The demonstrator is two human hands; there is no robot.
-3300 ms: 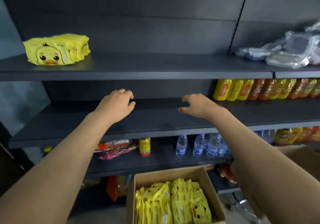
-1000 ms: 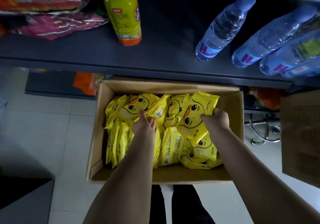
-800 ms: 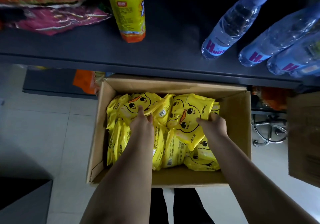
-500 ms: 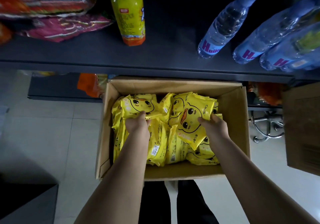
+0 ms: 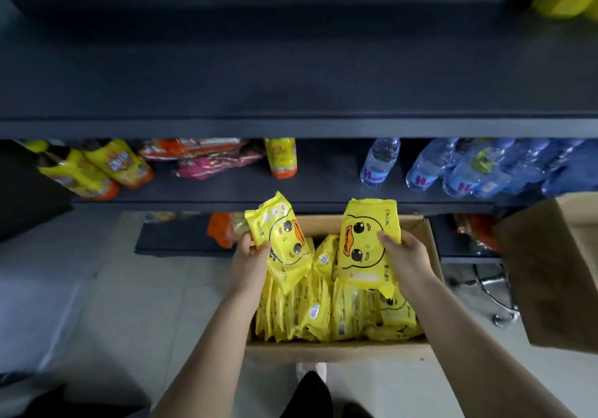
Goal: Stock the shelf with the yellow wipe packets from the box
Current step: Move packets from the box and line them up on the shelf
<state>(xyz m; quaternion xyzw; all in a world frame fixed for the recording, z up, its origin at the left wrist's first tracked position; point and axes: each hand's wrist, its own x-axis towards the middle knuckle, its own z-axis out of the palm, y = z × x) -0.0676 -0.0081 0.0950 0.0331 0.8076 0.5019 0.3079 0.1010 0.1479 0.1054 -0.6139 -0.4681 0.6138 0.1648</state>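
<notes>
A yellow wipe packet (image 5: 282, 243) printed with a duck face is gripped by the left hand (image 5: 250, 264), whose thumb and fingers are curled round the packet's near-left edge. The packet is tilted and held above the left part of the cardboard box (image 5: 323, 353). A second yellow packet (image 5: 364, 243) is held by the right hand (image 5: 404, 256): the thumb is pressed on its printed face and the fingers are hidden behind it. This packet is held nearly upright over the right part of the box, with the duck face turned towards the camera. The two packets are kept just apart from each other.

The box is set on the tiled floor (image 5: 129, 288) in front of the shelving, and it is packed with more yellow packets (image 5: 320, 311), most of them stood on edge. A wide dark shelf (image 5: 291, 128) is seen above the hands. On the lower shelf (image 5: 323, 191) beneath it, water bottles (image 5: 378, 163) are laid to the right, a yellow bottle with an orange base (image 5: 281, 159) is seen near the middle, and orange and pink snack bags (image 5: 207, 159) are piled to the left. Part of a second cardboard box (image 5: 550, 272) is seen at the right edge
</notes>
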